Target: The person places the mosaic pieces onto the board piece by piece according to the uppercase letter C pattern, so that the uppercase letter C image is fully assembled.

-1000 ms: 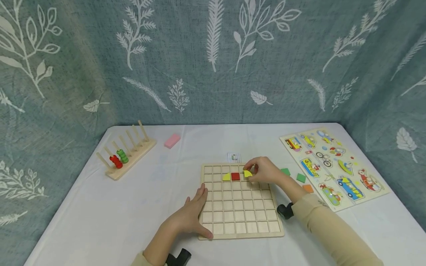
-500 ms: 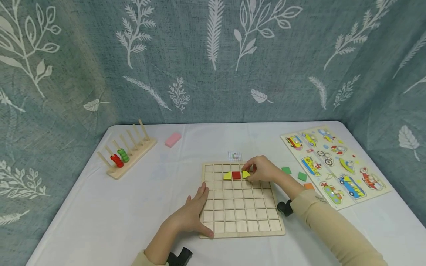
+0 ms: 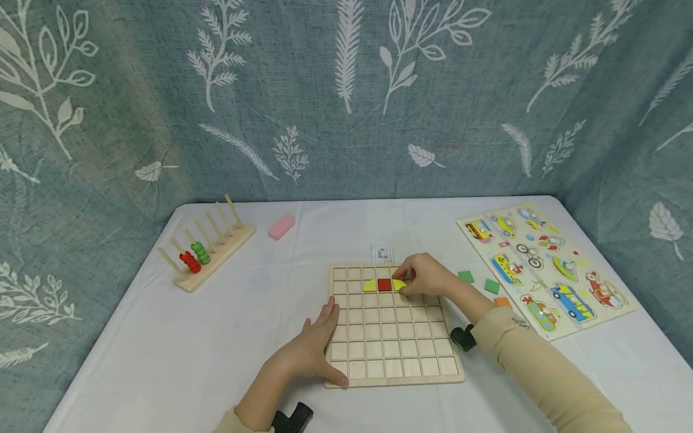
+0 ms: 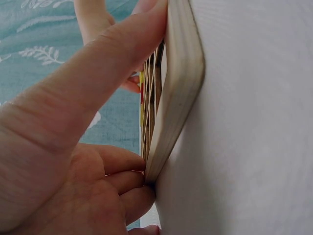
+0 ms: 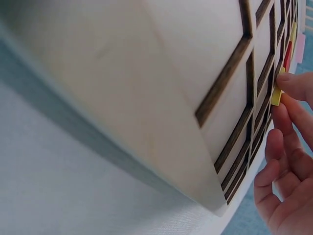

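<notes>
Leftward the held yellow piece (image 3: pixel 398 285) has been brought over the last second, right up against or just beside the red square (image 3: pixel 384 285)! At left, the grid board (image 3: pixel 395 382) is touched along its edge by the left hand (image 3: pixel 308 349), fingers extended, thumb laid at the near corner. Across the second row from the far side: another yellow shape (image 3: pixel 370 286), the red square, then the held piece, pinched by the right hand (image 3: pixel 430 276). That hand is nearer; the piece is kept at its fingertips, left of the palm. No long axis can be made out, nor full seating. Farther right, green tiles (image 3: pixel 466 276) are seen.
</notes>
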`<state>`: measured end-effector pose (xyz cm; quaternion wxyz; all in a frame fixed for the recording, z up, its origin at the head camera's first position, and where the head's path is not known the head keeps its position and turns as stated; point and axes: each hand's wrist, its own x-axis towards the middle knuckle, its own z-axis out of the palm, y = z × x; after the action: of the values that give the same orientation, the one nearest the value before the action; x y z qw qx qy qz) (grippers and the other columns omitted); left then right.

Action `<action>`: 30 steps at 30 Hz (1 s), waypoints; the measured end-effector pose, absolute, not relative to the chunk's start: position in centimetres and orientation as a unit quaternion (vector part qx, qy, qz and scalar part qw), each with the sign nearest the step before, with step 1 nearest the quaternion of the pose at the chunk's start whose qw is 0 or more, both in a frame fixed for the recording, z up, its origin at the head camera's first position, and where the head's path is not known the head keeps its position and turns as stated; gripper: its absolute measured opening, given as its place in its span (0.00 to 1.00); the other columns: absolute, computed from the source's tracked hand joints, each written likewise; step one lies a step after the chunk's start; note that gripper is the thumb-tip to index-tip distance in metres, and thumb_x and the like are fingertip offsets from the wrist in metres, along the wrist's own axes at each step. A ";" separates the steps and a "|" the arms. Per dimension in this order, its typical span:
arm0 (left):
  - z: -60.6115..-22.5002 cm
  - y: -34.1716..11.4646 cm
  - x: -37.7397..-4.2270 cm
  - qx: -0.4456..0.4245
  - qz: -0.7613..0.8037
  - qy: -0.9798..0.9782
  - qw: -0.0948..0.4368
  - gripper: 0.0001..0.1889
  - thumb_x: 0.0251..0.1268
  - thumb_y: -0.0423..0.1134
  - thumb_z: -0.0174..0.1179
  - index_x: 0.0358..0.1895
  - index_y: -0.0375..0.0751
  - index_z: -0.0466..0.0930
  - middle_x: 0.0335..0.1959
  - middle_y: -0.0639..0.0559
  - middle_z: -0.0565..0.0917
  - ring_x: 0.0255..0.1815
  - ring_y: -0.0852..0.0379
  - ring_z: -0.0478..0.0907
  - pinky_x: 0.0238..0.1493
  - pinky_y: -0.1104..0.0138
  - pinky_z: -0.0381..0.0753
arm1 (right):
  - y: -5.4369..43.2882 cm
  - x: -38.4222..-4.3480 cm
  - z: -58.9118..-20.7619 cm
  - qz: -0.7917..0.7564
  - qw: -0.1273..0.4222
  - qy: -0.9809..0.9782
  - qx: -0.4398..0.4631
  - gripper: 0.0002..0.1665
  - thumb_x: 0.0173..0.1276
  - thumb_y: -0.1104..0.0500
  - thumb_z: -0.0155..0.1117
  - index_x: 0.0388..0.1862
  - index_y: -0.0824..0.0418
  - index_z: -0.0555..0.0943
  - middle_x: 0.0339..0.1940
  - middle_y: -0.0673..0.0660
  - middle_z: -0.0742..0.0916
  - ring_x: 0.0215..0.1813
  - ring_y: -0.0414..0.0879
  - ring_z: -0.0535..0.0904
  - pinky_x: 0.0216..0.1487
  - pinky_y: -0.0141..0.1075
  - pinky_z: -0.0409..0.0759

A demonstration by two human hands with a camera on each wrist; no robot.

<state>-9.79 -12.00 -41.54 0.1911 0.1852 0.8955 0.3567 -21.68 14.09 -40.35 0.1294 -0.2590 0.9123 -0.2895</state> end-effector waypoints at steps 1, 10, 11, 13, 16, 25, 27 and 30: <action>-41.5 -12.0 -9.8 0.185 0.357 0.896 0.190 0.68 0.22 0.48 0.79 0.69 0.25 0.42 0.72 0.37 0.37 0.72 0.42 0.36 0.66 0.44 0.38 | 14.1 -21.7 -40.4 -0.290 0.130 0.912 -0.258 0.14 0.47 0.64 0.72 0.36 0.64 0.85 0.33 0.52 0.83 0.28 0.40 0.72 0.30 0.31 0.74; -41.4 -12.0 -9.8 0.186 0.356 0.896 0.190 0.68 0.22 0.47 0.79 0.69 0.25 0.42 0.72 0.37 0.37 0.72 0.42 0.36 0.66 0.44 0.38 | 14.2 -21.7 -40.5 -0.299 0.137 0.910 -0.253 0.13 0.48 0.63 0.72 0.36 0.64 0.85 0.32 0.51 0.84 0.30 0.41 0.74 0.32 0.31 0.75; -41.4 -12.0 -9.8 0.186 0.356 0.896 0.191 0.68 0.22 0.47 0.79 0.69 0.25 0.42 0.72 0.37 0.37 0.72 0.42 0.36 0.66 0.44 0.38 | 14.3 -21.7 -40.5 -0.300 0.138 0.910 -0.253 0.13 0.48 0.63 0.72 0.36 0.64 0.85 0.32 0.51 0.84 0.30 0.41 0.75 0.33 0.31 0.75; -41.4 -12.0 -9.8 0.186 0.355 0.896 0.191 0.68 0.22 0.47 0.79 0.69 0.25 0.42 0.72 0.37 0.37 0.72 0.42 0.36 0.66 0.44 0.38 | 14.3 -21.8 -40.5 -0.301 0.139 0.909 -0.254 0.13 0.49 0.63 0.72 0.36 0.64 0.85 0.31 0.51 0.84 0.30 0.41 0.75 0.33 0.31 0.75; -41.4 -11.9 -9.8 0.185 0.355 0.896 0.191 0.68 0.22 0.47 0.79 0.69 0.25 0.42 0.72 0.37 0.37 0.72 0.42 0.36 0.66 0.44 0.38 | 14.3 -21.7 -40.5 -0.301 0.141 0.908 -0.253 0.13 0.49 0.62 0.72 0.36 0.64 0.85 0.29 0.50 0.83 0.30 0.41 0.74 0.33 0.31 0.75; -41.4 -11.9 -9.7 0.185 0.353 0.897 0.190 0.68 0.22 0.47 0.79 0.69 0.25 0.43 0.72 0.37 0.38 0.72 0.42 0.37 0.66 0.44 0.39 | 14.6 -21.7 -40.4 -0.307 0.134 0.905 -0.262 0.13 0.50 0.62 0.72 0.36 0.63 0.85 0.29 0.50 0.84 0.28 0.40 0.74 0.32 0.32 0.74; -41.3 -11.9 -9.7 0.186 0.353 0.897 0.190 0.67 0.23 0.47 0.79 0.69 0.25 0.43 0.72 0.37 0.38 0.72 0.42 0.37 0.66 0.44 0.39 | 14.7 -21.7 -40.4 -0.311 0.130 0.903 -0.268 0.13 0.50 0.62 0.72 0.37 0.64 0.85 0.29 0.50 0.84 0.27 0.40 0.73 0.31 0.31 0.74; -41.3 -11.9 -9.7 0.186 0.353 0.897 0.189 0.67 0.23 0.47 0.79 0.69 0.25 0.43 0.72 0.36 0.38 0.72 0.42 0.37 0.66 0.44 0.39 | 14.8 -21.7 -40.3 -0.317 0.122 0.899 -0.275 0.14 0.50 0.63 0.72 0.38 0.65 0.84 0.29 0.50 0.84 0.25 0.39 0.73 0.29 0.31 0.74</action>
<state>-9.69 -11.95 -41.32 0.1893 0.1862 0.8971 0.3530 -21.72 14.83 -40.34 0.1216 -0.2754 0.8992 -0.3174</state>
